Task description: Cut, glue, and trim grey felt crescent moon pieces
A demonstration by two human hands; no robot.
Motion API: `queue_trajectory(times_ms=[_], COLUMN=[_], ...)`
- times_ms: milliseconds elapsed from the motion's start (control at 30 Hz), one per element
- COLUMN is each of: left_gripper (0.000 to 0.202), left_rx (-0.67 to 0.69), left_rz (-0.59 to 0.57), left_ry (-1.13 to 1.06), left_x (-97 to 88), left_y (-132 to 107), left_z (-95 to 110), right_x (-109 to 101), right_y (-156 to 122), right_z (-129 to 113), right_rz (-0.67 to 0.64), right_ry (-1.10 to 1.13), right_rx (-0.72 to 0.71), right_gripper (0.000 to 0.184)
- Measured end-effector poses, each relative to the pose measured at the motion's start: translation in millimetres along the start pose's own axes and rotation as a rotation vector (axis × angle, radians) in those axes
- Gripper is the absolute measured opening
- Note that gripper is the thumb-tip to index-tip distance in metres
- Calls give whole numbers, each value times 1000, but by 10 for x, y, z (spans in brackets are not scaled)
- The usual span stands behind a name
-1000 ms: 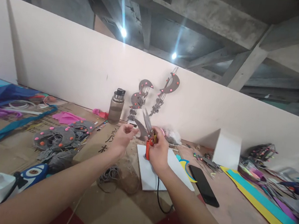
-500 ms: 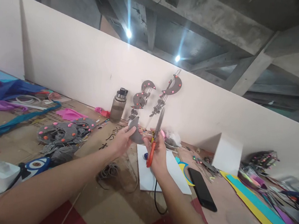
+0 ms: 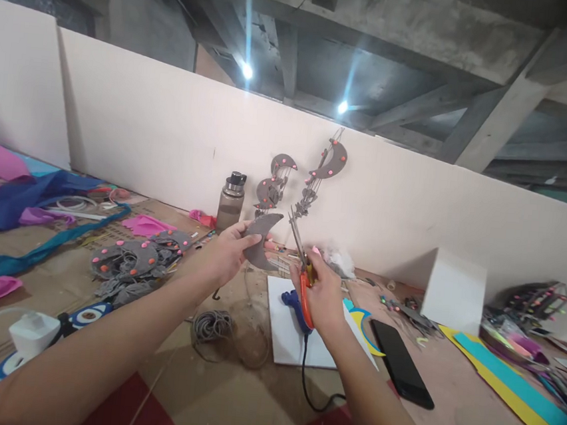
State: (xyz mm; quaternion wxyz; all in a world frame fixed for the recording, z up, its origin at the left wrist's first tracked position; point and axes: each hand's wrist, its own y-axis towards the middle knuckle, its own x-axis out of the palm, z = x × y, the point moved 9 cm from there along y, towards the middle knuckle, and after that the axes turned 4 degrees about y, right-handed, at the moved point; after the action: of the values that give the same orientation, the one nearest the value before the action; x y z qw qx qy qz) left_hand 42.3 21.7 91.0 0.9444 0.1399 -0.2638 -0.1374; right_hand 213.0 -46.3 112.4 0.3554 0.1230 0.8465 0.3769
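Note:
A grey crescent-moon cutout (image 3: 259, 242) is pinched between the thumb and fingers of my left hand (image 3: 227, 254), held up over the table. My right hand (image 3: 326, 290) grips a pair of scissors (image 3: 303, 268) with red and yellow handles, blades pointing up and slightly parted. The blade tips are to the right of the cutout and apart from it. Below my right hand lies a blue tool with a black cord (image 3: 297, 311), perhaps a glue gun, on a white board (image 3: 275, 345). A coil of grey cord (image 3: 212, 329) rests below my left hand.
Grey moon hangings with pink dots (image 3: 331, 160) hang on the white partition (image 3: 172, 121). A water bottle (image 3: 231, 201) stands at its foot. Decorated grey rings (image 3: 126, 261) and a white plug (image 3: 34, 334) are at left; a black phone (image 3: 402, 364) and coloured sheets (image 3: 517, 389) at right.
My hands have moved apart. The crescent is turned to show its full curved shape, and the scissors have shifted right, tilting left with blades slightly parted. The view has shifted a little.

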Motion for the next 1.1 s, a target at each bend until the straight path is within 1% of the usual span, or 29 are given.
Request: queue_trajectory(times_ms=[100, 200, 333, 433, 533, 633, 800, 1100], left_gripper=[30, 25, 32, 33, 35, 35, 40, 35], left_rx=[-16, -6, 33, 28, 49, 54, 24, 9], left_rz=[8, 56, 100, 134, 168, 169, 180, 190], left_ry=[54, 104, 187, 252, 301, 324, 292, 285], left_x=[0, -30, -68, -105, -124, -105, -102, -143], left_y=[-5, -22, -34, -36, -50, -69, -86, -69], left_z=[7, -11, -44, -80, -66, -52, -73, -115], right_x=[-50, -12, 89, 148, 163, 168, 181, 251], right_y=[-7, -19, -50, -73, -79, -76, -78, -85], right_z=[-51, -11, 24, 4, -5, 12, 47, 68], right_rz=[2, -17, -47, -63, -65, -73, -87, -189], right_ry=[-232, -435, -605, -689, -732, -735, -751, -756], right_rx=[-102, -124, -136, -159, -158, -143, -112, -48], right_gripper=[33, 39, 48, 48, 45, 44, 42, 46])
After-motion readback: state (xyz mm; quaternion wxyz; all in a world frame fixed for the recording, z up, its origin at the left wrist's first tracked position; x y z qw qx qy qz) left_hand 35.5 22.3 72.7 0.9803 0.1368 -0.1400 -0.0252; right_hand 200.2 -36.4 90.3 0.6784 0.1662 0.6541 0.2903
